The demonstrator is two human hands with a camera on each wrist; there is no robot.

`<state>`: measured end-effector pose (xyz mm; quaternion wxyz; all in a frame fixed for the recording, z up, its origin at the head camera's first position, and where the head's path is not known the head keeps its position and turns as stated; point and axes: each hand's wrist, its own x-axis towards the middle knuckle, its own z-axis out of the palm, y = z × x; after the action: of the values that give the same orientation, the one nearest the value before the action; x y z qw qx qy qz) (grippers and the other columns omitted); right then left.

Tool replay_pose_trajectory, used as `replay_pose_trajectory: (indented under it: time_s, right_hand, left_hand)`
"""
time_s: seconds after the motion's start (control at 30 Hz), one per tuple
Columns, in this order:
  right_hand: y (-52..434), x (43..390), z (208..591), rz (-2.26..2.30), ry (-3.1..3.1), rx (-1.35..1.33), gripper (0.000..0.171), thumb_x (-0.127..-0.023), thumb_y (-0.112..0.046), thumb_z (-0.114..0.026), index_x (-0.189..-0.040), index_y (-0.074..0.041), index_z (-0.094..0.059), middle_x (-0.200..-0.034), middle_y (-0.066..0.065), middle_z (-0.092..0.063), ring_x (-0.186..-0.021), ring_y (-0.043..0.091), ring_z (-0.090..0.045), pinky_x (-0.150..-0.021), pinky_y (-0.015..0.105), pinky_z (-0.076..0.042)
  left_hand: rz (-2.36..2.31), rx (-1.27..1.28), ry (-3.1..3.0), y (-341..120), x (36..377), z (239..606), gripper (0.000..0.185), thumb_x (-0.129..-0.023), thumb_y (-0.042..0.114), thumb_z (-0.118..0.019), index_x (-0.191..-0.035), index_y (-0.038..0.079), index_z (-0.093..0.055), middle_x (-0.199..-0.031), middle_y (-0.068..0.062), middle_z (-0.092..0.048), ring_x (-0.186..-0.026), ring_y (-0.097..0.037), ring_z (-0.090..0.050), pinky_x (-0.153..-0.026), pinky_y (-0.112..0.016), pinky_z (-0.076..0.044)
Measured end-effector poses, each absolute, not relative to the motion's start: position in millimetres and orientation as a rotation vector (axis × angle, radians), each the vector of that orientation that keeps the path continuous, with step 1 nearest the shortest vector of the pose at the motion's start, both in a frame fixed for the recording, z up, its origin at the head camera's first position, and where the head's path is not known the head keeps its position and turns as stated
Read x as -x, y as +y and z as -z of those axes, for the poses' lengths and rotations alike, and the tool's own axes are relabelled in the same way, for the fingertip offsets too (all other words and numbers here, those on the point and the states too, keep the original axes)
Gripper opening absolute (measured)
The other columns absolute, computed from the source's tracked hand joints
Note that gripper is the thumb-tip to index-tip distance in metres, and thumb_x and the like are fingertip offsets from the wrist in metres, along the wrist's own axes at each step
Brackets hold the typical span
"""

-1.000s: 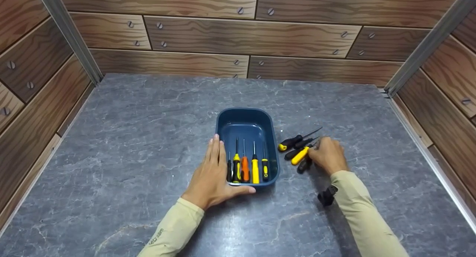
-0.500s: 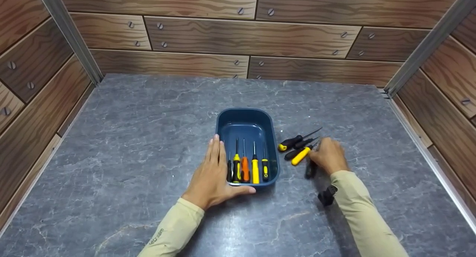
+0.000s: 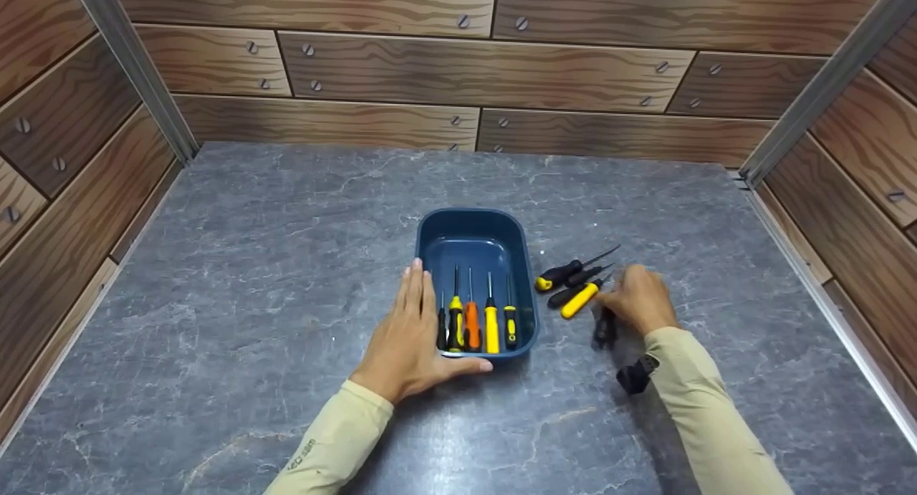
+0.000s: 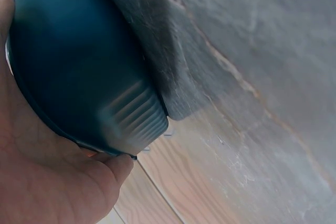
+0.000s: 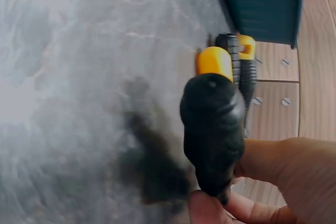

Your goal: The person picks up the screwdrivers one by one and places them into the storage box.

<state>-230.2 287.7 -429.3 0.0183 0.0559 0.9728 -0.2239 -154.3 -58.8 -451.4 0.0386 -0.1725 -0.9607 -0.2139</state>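
My left hand (image 3: 401,337) lies along the left side of a blue plastic box (image 3: 476,214), fingers straight and thumb across its front rim. In the left wrist view the box's wall (image 4: 79,51) fills the space by the palm. Several screwdrivers stand side by side in the box's near half, among them an orange one (image 3: 472,324) and a yellow one (image 3: 491,329). Right of the box, my right hand (image 3: 639,300) pinches a black-handled screwdriver (image 5: 212,129) between thumb and fingers. Its handle is raised off the table; the hand hides its shaft in the head view.
Between the box and my right hand lies a small pile of screwdrivers, with a yellow-handled one (image 3: 580,299) and a black one with a yellow end (image 3: 559,275). Grey marbled tabletop (image 3: 272,266) surrounds everything. Wood-patterned panels (image 3: 473,72) wall the back and sides.
My right hand has drawn the black screwdriver away from the pile, slightly right and nearer to me. The left hand and the box have stayed in place.
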Motion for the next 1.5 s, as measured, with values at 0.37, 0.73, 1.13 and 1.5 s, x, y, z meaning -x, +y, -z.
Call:
replay_pose_trajectory:
  time_s: [0.37, 0.73, 1.13, 1.5]
  right_hand:
    - [270, 228, 396, 0.827, 3.055, -0.142, 0.017, -0.082, -0.017, -0.077, -0.078, -0.002, -0.069, -0.080, 0.013, -0.069, -0.076, 0.029, -0.062, -0.068, 0.039, -0.049]
    - [230, 227, 377, 1.028, 3.181, 0.083, 0.015, -0.081, -0.013, -0.070, -0.088, 0.000, -0.071, -0.085, 0.015, -0.074, -0.072, 0.026, -0.068, -0.069, 0.036, -0.054]
    - [181, 226, 378, 1.178, 3.123, 0.457, 0.008, -0.086, -0.009, -0.074, -0.090, -0.003, -0.077, -0.086, 0.009, -0.076, -0.067, 0.017, -0.070, -0.066, 0.033, -0.056]
    - [158, 227, 396, 0.970, 3.118, 0.594, 0.005, -0.087, -0.008, -0.076, -0.088, -0.003, -0.078, -0.082, 0.006, -0.076, -0.075, 0.021, -0.068, -0.072, 0.040, -0.056]
  left_hand:
    - [0.705, 0.518, -2.960, -59, 154, 449, 0.144, -0.066, 0.092, -0.061, -0.159, -0.007, -0.012, -0.167, -0.023, 0.005, -0.154, -0.036, -0.002, -0.121, -0.048, -0.022]
    - [0.700, 0.518, -2.975, -59, 154, 450, 0.144, -0.066, 0.092, -0.061, -0.159, -0.006, -0.011, -0.167, -0.022, 0.006, -0.154, -0.035, -0.001, -0.121, -0.047, -0.020]
    - [0.694, 0.531, -2.943, -59, 153, 450, 0.145, -0.065, 0.093, -0.059, -0.159, -0.007, -0.011, -0.166, -0.025, 0.001, -0.154, -0.039, -0.005, -0.120, -0.050, -0.025]
    - [0.679, 0.535, -2.942, -59, 154, 450, 0.146, -0.065, 0.096, -0.054, -0.158, -0.008, -0.012, -0.166, -0.027, 0.001, -0.154, -0.039, -0.005, -0.120, -0.050, -0.025]
